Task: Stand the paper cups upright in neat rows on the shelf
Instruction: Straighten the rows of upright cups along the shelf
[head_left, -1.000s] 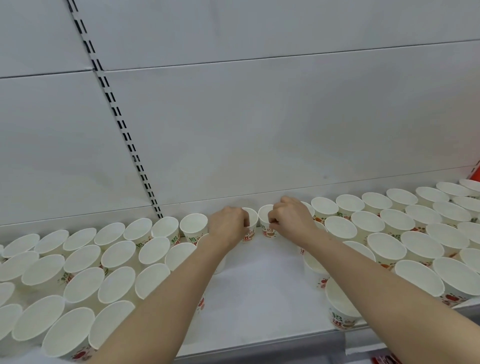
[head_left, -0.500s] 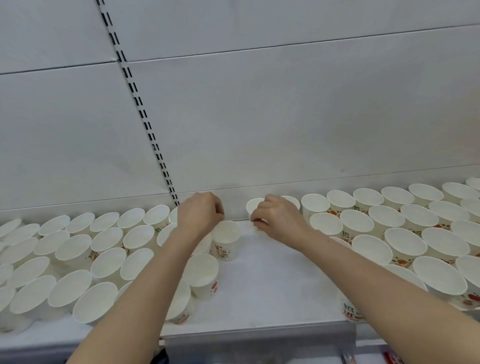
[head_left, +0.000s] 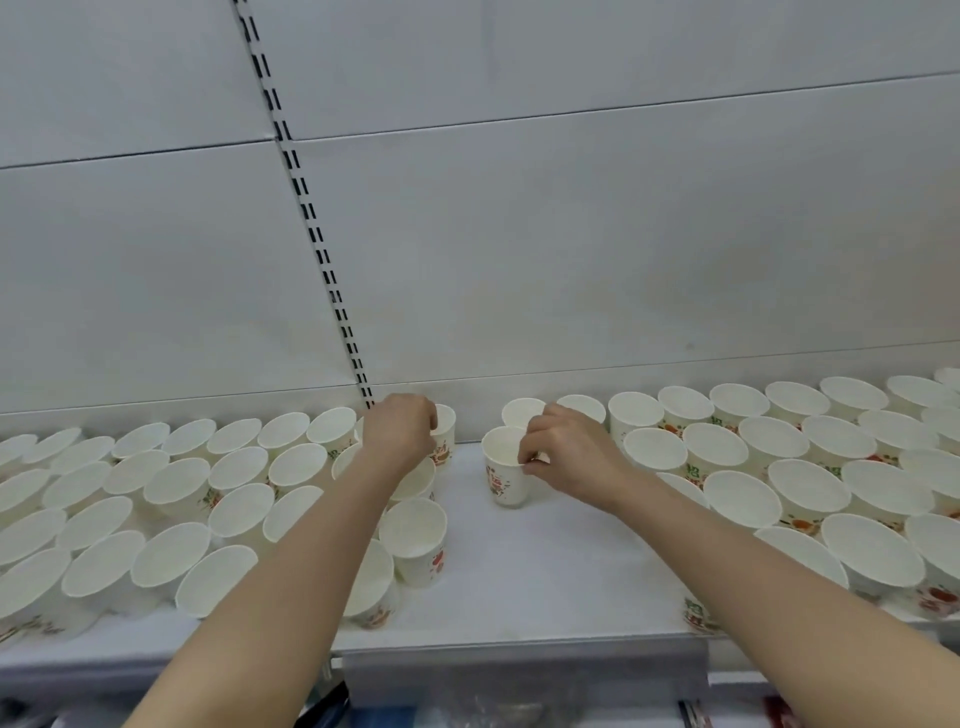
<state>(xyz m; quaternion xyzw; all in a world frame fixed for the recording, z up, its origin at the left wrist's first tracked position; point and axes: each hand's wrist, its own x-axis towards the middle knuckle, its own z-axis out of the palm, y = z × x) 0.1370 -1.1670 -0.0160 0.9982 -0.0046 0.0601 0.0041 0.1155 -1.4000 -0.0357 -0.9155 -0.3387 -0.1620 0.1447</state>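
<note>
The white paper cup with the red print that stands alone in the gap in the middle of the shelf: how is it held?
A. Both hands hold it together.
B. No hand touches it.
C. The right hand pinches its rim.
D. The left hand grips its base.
C: the right hand pinches the near rim of the white paper cup with the red print between thumb and fingers, while the left hand is at another paper cup at the back wall.
</note>
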